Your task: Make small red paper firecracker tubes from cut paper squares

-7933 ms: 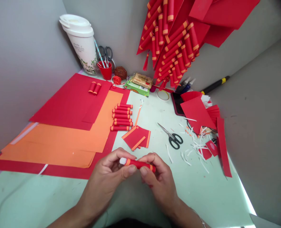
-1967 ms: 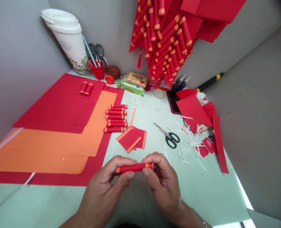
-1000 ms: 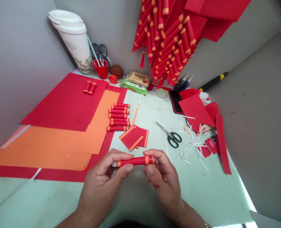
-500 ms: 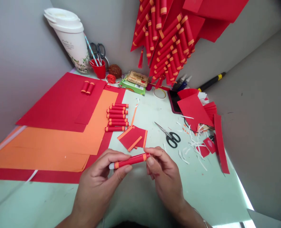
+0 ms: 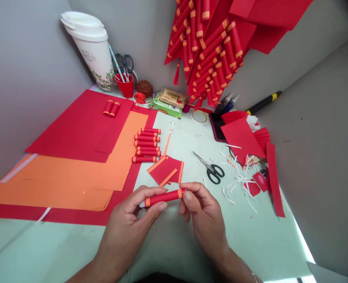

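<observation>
Over the pale desk [image 5: 250, 239], clamped a red tube [image 5: 164, 197] in the left grip [image 5: 131, 220], pinched its end in the right grip [image 5: 207, 216]; had paper slips [image 5: 161, 170] just beyond, scissors [image 5: 211, 168] and white scraps [image 5: 240, 177] rightward, grey walls [image 5: 315, 137] around.

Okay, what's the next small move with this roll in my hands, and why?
I'd probably ease the white tip out of the red roll, with the right hand steadying the opposite end. Both orange bands look wrapped round, the left hand already grips near the tip, and the row of rolls on the table shows no such tip.
</observation>
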Motion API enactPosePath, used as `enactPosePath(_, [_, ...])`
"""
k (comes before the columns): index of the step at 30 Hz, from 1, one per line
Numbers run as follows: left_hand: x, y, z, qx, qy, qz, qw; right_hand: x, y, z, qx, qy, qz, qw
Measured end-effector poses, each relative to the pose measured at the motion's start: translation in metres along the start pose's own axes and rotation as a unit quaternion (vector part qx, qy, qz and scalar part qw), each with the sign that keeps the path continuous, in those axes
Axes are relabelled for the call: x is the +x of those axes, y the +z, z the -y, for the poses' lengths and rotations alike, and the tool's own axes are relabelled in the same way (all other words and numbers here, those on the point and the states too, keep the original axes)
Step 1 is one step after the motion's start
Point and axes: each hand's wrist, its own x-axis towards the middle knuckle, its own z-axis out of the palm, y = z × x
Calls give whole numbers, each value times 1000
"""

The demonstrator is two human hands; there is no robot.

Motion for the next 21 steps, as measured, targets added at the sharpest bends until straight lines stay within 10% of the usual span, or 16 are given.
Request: enactPosePath(21, [-4, 2, -5, 44, 25, -4, 999, -2, 0, 2, 1, 16, 35, 999])
